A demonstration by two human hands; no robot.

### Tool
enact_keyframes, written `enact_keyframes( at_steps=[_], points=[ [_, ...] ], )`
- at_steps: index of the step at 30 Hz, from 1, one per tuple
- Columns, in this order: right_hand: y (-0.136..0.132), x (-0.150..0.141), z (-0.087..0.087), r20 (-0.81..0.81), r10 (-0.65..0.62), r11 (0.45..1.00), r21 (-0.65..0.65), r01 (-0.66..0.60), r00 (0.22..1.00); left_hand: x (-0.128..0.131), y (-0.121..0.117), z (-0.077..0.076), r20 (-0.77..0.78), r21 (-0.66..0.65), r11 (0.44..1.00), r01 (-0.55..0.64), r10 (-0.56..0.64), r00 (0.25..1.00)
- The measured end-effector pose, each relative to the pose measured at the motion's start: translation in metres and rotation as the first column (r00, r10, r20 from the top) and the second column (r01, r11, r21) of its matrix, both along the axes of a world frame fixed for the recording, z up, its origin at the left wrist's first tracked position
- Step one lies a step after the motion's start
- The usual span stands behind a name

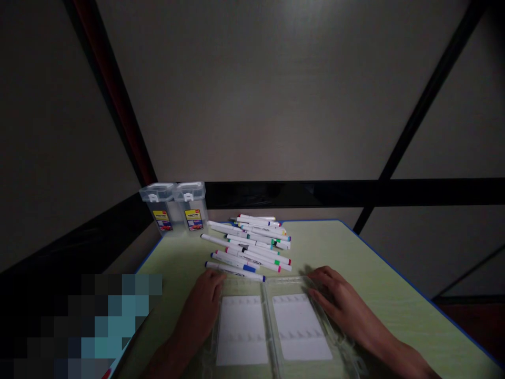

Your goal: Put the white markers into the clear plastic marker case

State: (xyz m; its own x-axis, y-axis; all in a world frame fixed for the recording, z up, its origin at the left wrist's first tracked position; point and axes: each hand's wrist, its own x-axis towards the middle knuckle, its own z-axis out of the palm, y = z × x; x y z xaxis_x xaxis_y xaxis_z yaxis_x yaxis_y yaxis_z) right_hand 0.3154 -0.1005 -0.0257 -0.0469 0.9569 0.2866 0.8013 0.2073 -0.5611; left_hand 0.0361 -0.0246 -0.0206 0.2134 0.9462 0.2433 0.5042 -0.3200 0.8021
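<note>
An unfolded clear plastic marker case [269, 316] lies on the table right in front of me, its two halves side by side. Each half has a white sheet with a row of small ridges showing over it. My left hand [205, 292] is closed at the far left corner of the case, fingers curled over its edge. My right hand [335, 295] grips the far right edge, thumb on the inner side and fingers outside. Just beyond the case, a loose pile of white markers [252, 245] with coloured ends lies crosswise, the nearest one close to my left fingertips.
Two clear lidded plastic boxes [193, 210] with yellow labels stand at the table's back left corner. The pale green table [379, 295] has a blue rim. A grey panelled wall [260, 105] with dark strips rises behind it. A blurred-out patch covers the lower left.
</note>
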Motion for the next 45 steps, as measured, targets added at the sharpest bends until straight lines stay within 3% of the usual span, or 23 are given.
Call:
enact_keyframes(
  at_steps=[6,12,24,32,38,42,45],
  points=[
    [0.0,-0.002,-0.008,0.072,-0.038,0.999,0.034,0.036,0.997,0.0,0.0,-0.014,-0.289,0.113,0.993,0.043,-0.008,0.957],
    [0.0,-0.005,-0.012,0.134,-0.055,0.997,0.064,0.047,0.989,0.001,0.001,-0.012,-0.458,0.148,0.986,0.079,-0.002,0.889],
    [0.003,0.001,-0.009,0.169,-0.017,1.0,0.027,0.013,0.985,0.004,0.001,-0.01,-0.393,0.2,0.976,0.081,0.004,0.919],
    [-0.001,0.002,0.001,0.149,0.025,0.999,-0.048,-0.018,0.989,0.005,-0.003,-0.002,-0.41,0.122,0.99,0.074,-0.017,0.912],
    [0.005,-0.001,0.015,0.297,0.04,0.996,-0.093,-0.012,0.954,0.005,-0.002,-0.003,-0.395,0.14,0.986,0.087,-0.025,0.918],
    [0.014,-0.014,0.029,0.422,-0.023,0.997,-0.054,0.051,0.906,0.006,-0.003,0.001,-0.382,0.12,0.989,0.092,-0.039,0.923],
    [0.016,-0.022,0.03,0.444,-0.047,0.998,-0.016,0.06,0.895,0.007,-0.003,0.004,-0.386,0.118,0.989,0.088,-0.036,0.922]
  ],
)
